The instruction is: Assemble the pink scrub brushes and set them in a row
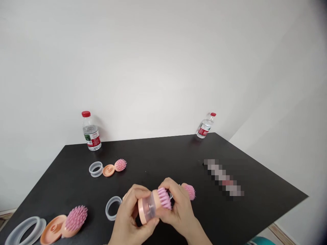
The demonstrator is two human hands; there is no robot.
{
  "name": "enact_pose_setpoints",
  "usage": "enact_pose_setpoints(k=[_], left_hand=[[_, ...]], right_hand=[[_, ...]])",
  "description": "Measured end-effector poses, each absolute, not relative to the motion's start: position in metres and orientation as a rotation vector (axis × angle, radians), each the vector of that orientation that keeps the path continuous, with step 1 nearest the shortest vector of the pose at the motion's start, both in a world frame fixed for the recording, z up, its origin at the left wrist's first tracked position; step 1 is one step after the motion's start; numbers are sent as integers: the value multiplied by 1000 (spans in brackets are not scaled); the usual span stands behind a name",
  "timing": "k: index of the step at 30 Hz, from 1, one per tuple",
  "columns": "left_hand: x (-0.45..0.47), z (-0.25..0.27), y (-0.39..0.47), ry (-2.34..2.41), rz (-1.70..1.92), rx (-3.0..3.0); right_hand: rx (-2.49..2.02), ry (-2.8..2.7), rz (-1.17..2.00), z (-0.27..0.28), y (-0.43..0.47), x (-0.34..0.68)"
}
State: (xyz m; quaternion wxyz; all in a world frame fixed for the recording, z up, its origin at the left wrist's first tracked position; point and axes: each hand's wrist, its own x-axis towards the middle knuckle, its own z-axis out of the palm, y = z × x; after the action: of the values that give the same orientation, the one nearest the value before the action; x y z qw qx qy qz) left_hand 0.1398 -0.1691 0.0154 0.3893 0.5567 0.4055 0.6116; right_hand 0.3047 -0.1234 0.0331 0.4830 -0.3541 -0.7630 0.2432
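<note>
Both hands hold a small round scrub brush [149,206] over the near middle of the table. It has a peach base, a clear middle band, a peach collar and pink bristles, and lies tilted with the bristles to the right. My left hand [130,214] wraps round the base and clear band. On the bristle end, my right hand [178,209] closes its fingers and thumb. Just left of my left hand lies a clear ring [110,215], partly covered by it. Behind my right hand another pink bristle head [189,191] shows in part.
On the black table [158,160], clear rings [43,226], peach discs [53,228] and pink bristle heads [76,220] lie at near left, with a similar group [108,170] farther back. Water bottles stand at back left [92,134] and back right [205,127]. A pixelated strip [222,177] is at right.
</note>
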Motion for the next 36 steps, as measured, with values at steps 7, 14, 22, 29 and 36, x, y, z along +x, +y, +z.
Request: enact_pose_setpoints(k=[7,14,22,29,36], left_hand=[[143,16,-171,1087,1653,1338],[144,20,-171,1008,1622,1251],[143,15,-171,1087,1675,1330],[144,17,-170,1068,1686,1337],[142,11,-172,1221,1786,1718]], right_hand=[[-746,-1764,1034,31,-121,308],[-683,-1763,1118,35,-121,311],[-711,-1714,1225,30,-118,306],[-699,-1704,1170,34,-121,308],[-803,-1670,1237,36,-122,305]])
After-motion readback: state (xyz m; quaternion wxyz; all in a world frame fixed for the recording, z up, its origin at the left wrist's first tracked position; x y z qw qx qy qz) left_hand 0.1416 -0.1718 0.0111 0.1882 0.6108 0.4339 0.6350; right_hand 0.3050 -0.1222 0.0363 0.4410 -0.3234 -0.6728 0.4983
